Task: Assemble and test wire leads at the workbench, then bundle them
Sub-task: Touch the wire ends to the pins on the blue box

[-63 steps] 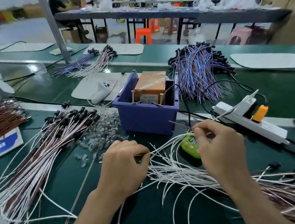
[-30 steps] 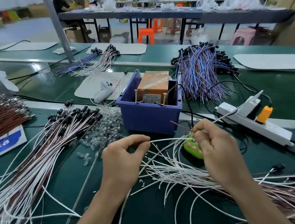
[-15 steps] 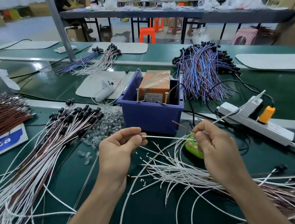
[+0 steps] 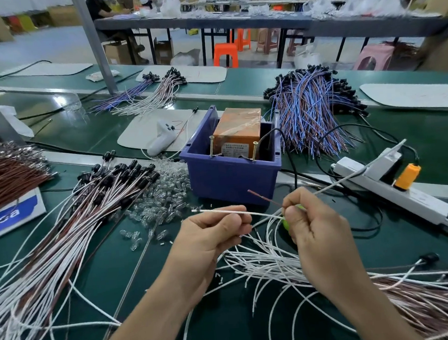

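Left hand (image 4: 212,240) has a white wire (image 4: 220,211) pinched between thumb and curled fingers. A short end sticks out of the grip to the left, and the rest runs right toward the other hand.

Right hand (image 4: 319,232) is curled up too, thumb and forefinger pinching a brown wire (image 4: 264,198) whose tip pokes up and left out of the grip. A second wire (image 4: 352,175), also white, comes out the far side of that grip and heads up-right over the strip (image 4: 396,193). Can't tell if it's actually held or just passing behind the fingers.

The spot where the white wire reaches the right hand is hidden by the thumb, so no idea if the ends touch.

Right under both grips is a heap of loose wires (image 4: 265,263) on the green bench (image 4: 229,325). A green gadget (image 4: 285,224) sits just behind the right hand, almost fully covered, so I can't make out what it is.

Beyond the grips is a blue bin (image 4: 231,180) with an orange box (image 4: 237,131) inside, label too small to read. Left of the left hand are clear bulbs (image 4: 163,193) and leads (image 4: 106,189) with black caps, running off the frame edge.
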The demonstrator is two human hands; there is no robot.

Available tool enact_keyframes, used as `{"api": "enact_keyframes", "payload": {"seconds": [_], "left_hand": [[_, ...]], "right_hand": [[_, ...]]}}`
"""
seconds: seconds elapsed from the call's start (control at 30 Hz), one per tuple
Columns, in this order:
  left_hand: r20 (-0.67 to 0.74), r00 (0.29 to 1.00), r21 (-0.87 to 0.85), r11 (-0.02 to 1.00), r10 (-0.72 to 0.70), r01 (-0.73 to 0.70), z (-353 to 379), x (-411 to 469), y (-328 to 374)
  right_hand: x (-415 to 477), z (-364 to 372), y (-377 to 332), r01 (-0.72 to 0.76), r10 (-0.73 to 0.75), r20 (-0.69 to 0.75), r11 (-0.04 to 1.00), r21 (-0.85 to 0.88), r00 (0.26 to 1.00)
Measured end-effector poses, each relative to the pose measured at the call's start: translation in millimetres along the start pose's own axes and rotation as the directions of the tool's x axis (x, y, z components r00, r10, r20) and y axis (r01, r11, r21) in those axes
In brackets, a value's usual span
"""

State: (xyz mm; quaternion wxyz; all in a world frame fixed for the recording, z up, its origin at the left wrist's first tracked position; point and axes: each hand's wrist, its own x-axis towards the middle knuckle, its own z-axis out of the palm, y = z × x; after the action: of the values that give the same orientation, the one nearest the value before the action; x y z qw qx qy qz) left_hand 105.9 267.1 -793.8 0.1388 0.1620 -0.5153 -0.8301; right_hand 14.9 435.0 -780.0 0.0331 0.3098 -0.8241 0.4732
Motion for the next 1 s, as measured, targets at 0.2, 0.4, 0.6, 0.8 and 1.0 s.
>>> {"api": "enact_keyframes", "payload": {"seconds": [0.2, 0.4, 0.6, 0.8, 1.0], "left_hand": [[0.024, 0.999, 0.006, 1.000, 0.021, -0.021, 3.1, -0.6, -0.9], [-0.177, 0.979, 0.114, 0.990, 0.103, -0.083, 3.6, -1.7, 9.8], [-0.363, 0.893, 0.294, 0.942, 0.268, -0.163, 5.6, -0.7, 23.9], [-0.394, 0.832, 0.580, 0.808, 0.390, -0.103, 12.0, 13.4, 34.0], [-0.326, 0.787, 0.743, 0.657, 0.523, -0.128, 15.5, 24.8, 25.3]], "right_hand": [[-8.5, 7.3, -14.2, 0.052, -0.054, -0.010, 0.991, -0.125, 0.999], [-4.8, -2.4, -22.8, 0.105, -0.159, -0.263, 0.973, -0.208, 0.952], [6.1, -25.0, -34.7, 0.052, -0.066, -0.277, 0.997, -0.057, 0.959], [45.5, -36.4, -63.1, 0.108, -0.102, 0.038, 0.978, -0.179, 0.994], [65.5, -39.0, -61.5, 0.120, -0.090, 0.176, 0.978, -0.171, 0.980]]}}
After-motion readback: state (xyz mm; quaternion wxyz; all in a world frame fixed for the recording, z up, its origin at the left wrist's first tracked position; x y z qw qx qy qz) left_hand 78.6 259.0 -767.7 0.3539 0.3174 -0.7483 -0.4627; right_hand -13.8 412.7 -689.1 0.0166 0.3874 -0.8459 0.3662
